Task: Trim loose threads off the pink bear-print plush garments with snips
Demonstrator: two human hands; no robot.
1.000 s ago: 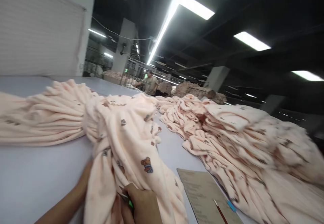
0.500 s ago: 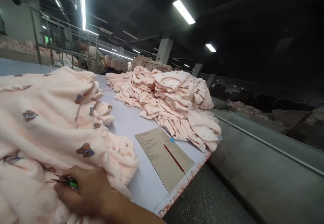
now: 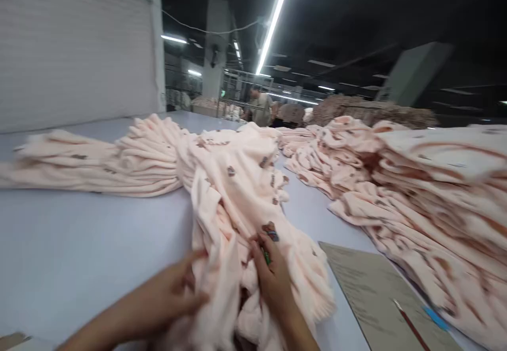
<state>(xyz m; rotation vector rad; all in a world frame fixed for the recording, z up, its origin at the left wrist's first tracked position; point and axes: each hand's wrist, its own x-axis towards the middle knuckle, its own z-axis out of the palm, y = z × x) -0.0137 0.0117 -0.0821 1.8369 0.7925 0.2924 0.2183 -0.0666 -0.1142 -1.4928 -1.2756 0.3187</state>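
A bundle of pale pink fleece fabric with small bear prints lies across the white table in front of me. My left hand rests on the near left fold of this fabric, fingers stretched over it. My right hand presses into the fabric near a bear print, fingers closed around a small green-handled tool that looks like thread snips.
A tall stack of the same pink fabric fills the right side. A brown paper form with a red pencil lies at the near right. A person stands far behind, by metal railings and more piles.
The view swung back left from the table's right edge. My left hand has come into view on the fabric. My right hand still holds the green tool, now higher on the bundle.
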